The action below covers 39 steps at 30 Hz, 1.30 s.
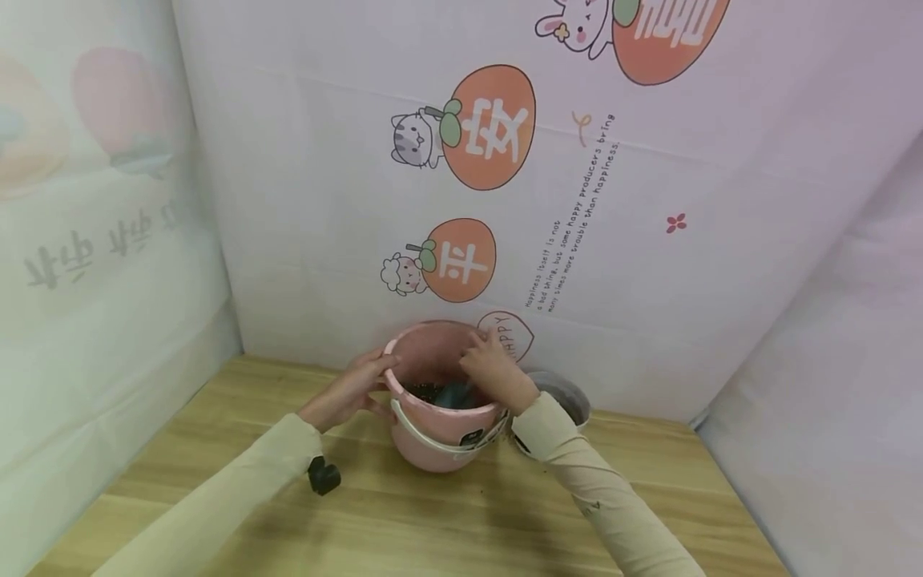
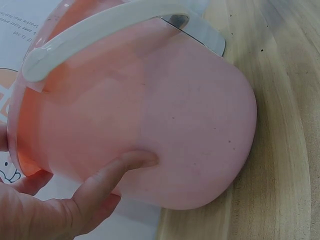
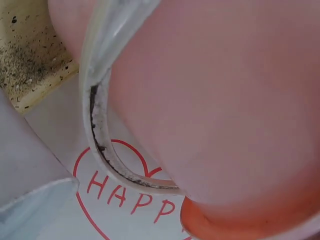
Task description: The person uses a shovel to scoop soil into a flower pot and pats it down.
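Note:
A pink bucket [image 1: 433, 449] with a pale handle [image 1: 433, 441] stands on the wooden table, tilted. My left hand [image 1: 349, 393] grips its rim at the left; in the left wrist view one of its fingers [image 2: 142, 159] lies along the outer wall. Over the right side of the bucket's mouth is my right hand [image 1: 497, 370], its fingers bent. Inside lie dark grains and a teal thing [image 1: 456, 396], just below that hand. Whether the right hand holds the teal thing or the rim is hidden. The right wrist view shows the bucket's wall [image 3: 215, 100] but not the hand.
A grey-white round container [image 1: 570, 393] stands just right of the bucket, partly behind the right sleeve. Dark specks [image 3: 30, 70] dot the table beside it. A printed cloth wall [image 1: 324, 240] rises close behind the bucket. A small black device [image 1: 324, 475] shows by the left cuff.

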Each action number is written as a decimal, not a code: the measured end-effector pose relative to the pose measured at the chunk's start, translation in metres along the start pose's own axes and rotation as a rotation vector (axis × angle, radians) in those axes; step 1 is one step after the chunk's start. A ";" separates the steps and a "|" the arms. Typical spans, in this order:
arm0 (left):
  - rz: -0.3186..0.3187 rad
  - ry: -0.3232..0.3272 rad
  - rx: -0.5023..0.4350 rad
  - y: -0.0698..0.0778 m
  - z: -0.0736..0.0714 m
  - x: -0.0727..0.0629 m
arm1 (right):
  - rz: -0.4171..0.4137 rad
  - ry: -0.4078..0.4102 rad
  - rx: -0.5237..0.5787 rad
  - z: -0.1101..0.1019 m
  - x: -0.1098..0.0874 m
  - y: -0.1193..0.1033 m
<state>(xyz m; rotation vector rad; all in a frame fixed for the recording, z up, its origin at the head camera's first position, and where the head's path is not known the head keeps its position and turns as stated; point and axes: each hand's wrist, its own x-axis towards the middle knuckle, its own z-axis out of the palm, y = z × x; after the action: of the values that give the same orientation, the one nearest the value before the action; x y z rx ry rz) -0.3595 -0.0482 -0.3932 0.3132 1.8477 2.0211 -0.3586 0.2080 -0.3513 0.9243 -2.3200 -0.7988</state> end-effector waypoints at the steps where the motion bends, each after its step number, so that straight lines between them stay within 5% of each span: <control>1: 0.001 -0.001 0.004 0.000 0.000 0.000 | -0.005 0.010 0.020 0.001 0.000 0.001; 6: 0.002 -0.004 0.006 0.001 -0.002 -0.001 | -0.020 0.036 0.111 0.003 0.000 0.002; 24: 0.011 -0.001 -0.008 -0.003 0.000 -0.001 | -0.040 -0.002 0.096 0.006 -0.001 0.003; 39: 0.029 -0.002 0.000 -0.001 0.001 -0.002 | -0.009 -0.131 0.479 0.001 -0.001 0.010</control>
<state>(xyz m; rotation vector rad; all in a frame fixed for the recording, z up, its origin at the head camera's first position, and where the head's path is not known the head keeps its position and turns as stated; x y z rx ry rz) -0.3577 -0.0483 -0.3943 0.3431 1.8527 2.0387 -0.3631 0.2152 -0.3457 1.1038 -2.6832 -0.3115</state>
